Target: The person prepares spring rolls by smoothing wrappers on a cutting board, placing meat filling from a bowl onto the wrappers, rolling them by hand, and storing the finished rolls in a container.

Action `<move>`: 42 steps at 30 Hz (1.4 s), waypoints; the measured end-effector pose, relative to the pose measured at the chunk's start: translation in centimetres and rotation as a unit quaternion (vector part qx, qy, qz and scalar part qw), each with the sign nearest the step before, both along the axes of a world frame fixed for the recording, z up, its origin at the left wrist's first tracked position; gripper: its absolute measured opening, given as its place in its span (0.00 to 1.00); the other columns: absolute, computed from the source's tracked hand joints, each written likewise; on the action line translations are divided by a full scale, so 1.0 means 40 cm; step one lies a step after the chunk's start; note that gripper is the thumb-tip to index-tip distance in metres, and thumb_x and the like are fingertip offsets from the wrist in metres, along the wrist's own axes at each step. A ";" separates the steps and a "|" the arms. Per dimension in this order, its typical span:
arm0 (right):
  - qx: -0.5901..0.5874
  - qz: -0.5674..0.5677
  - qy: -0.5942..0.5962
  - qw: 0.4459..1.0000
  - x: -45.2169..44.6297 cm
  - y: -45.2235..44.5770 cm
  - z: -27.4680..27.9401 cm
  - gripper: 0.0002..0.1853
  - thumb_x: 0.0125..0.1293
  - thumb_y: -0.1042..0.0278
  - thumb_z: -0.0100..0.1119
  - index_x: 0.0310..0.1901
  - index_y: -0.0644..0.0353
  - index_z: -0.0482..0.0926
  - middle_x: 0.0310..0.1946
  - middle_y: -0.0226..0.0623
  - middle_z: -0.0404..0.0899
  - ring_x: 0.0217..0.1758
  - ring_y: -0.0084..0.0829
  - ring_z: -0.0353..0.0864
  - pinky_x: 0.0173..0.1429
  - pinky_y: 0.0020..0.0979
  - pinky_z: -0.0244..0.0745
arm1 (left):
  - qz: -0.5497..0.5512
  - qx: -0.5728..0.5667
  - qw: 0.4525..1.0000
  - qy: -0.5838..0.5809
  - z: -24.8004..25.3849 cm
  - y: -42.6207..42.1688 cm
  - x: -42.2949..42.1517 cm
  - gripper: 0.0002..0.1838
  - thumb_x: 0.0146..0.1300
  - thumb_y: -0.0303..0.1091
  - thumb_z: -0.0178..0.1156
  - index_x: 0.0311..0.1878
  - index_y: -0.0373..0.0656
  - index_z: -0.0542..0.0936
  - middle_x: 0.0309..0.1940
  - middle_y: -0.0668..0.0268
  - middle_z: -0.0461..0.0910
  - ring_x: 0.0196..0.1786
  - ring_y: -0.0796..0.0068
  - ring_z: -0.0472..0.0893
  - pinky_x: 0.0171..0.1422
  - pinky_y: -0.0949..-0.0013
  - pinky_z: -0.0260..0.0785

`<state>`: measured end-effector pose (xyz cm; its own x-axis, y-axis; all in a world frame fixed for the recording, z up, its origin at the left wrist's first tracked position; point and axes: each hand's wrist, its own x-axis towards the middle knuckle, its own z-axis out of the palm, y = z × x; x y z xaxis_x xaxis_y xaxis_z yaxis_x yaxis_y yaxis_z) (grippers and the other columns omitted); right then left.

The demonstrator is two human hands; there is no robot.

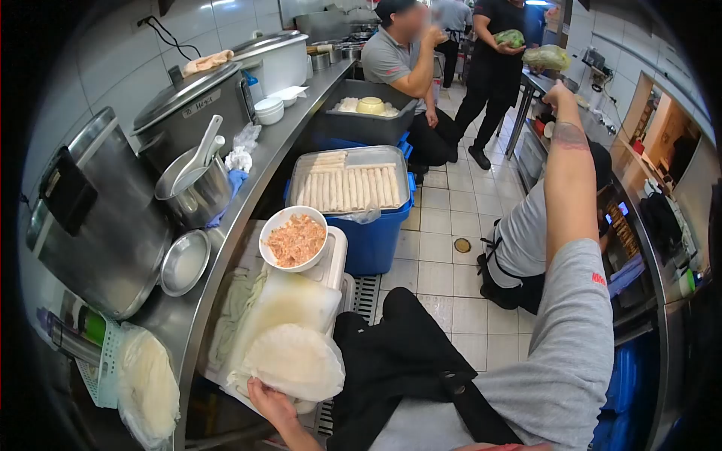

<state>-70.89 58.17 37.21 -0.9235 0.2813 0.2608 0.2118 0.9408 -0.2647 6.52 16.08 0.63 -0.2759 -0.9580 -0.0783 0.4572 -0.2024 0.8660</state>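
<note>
My left hand (274, 404) is at the near edge of a thin round pastry wrapper (295, 362), its fingers closed on that edge. The wrapper lies on a pale sheet over a white board (302, 298). Beyond it stands a white bowl of pinkish shredded filling (296, 240). My right arm is stretched far forward and up. My right hand (559, 94) is small in view, just below a bagged green cabbage (547, 58); whether it touches the bag cannot be made out, and its fingers are unclear.
A tray of rolled wrappers (353, 184) rests on a blue bin (368, 244). The steel counter (248, 197) at left carries pots and a bagged wrapper stack (147, 372). One person sits ahead, another stands holding a cabbage (510, 37), and a third crouches at right (519, 237).
</note>
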 end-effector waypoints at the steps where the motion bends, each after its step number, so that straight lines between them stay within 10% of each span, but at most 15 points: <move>1: 0.002 0.070 -0.050 0.996 0.013 -0.006 0.014 0.55 0.55 0.55 0.71 0.79 0.53 0.45 0.52 0.46 0.83 0.43 0.38 0.86 0.46 0.43 0.82 | -0.001 0.006 1.000 0.002 -0.006 -0.001 0.001 0.08 0.72 0.35 0.45 0.42 0.41 0.71 0.43 0.64 0.75 0.50 0.72 0.75 0.57 0.66 0.69; 6: -0.024 0.046 -0.068 0.996 0.037 -0.003 -0.050 0.49 0.54 0.56 0.74 0.73 0.62 0.58 0.37 0.43 0.85 0.31 0.33 0.83 0.36 0.37 0.81 | 0.002 0.105 0.992 0.063 -0.003 -0.026 -0.004 0.17 0.73 0.39 0.44 0.54 0.36 0.73 0.56 0.58 0.76 0.60 0.65 0.75 0.65 0.62 0.68; 13: -0.073 0.006 0.006 0.997 0.068 -0.011 -0.087 0.56 0.56 0.55 0.73 0.79 0.50 0.45 0.51 0.43 0.84 0.51 0.37 0.85 0.56 0.42 0.78 | 0.015 0.057 0.996 -0.061 -0.028 -0.014 0.012 0.25 0.73 0.42 0.45 0.63 0.32 0.69 0.64 0.52 0.71 0.66 0.59 0.71 0.71 0.56 0.64; 20: -0.091 0.053 -0.011 0.994 0.053 -0.046 -0.067 0.56 0.54 0.61 0.73 0.78 0.52 0.45 0.45 0.46 0.82 0.29 0.30 0.80 0.31 0.38 0.79 | 0.036 0.070 0.996 -0.038 -0.030 0.001 0.023 0.25 0.72 0.41 0.46 0.65 0.32 0.67 0.65 0.52 0.70 0.67 0.58 0.71 0.71 0.55 0.64; 23: -0.085 0.087 -0.098 0.988 0.027 -0.042 -0.046 0.50 0.55 0.62 0.72 0.75 0.55 0.51 0.47 0.49 0.82 0.35 0.35 0.83 0.35 0.40 0.80 | 0.038 0.115 0.991 0.055 -0.012 0.001 0.021 0.25 0.72 0.42 0.46 0.65 0.33 0.68 0.65 0.53 0.70 0.66 0.59 0.71 0.71 0.56 0.64; 29: -0.144 -0.061 0.192 0.969 0.159 -0.050 -0.021 0.44 0.54 0.63 0.71 0.70 0.61 0.58 0.57 0.56 0.78 0.62 0.49 0.78 0.61 0.43 0.75 | -0.001 0.133 0.983 0.130 0.037 0.018 0.014 0.26 0.72 0.43 0.49 0.65 0.34 0.68 0.65 0.53 0.71 0.67 0.59 0.71 0.71 0.55 0.64; 42: 0.036 -0.011 0.030 0.999 -0.086 0.071 -0.009 0.46 0.64 0.57 0.58 0.78 0.46 0.42 0.67 0.48 0.70 0.69 0.42 0.73 0.69 0.38 0.68 | 0.044 0.094 0.994 0.041 0.002 0.023 0.019 0.23 0.75 0.37 0.48 0.64 0.27 0.68 0.62 0.50 0.73 0.62 0.58 0.75 0.67 0.58 0.71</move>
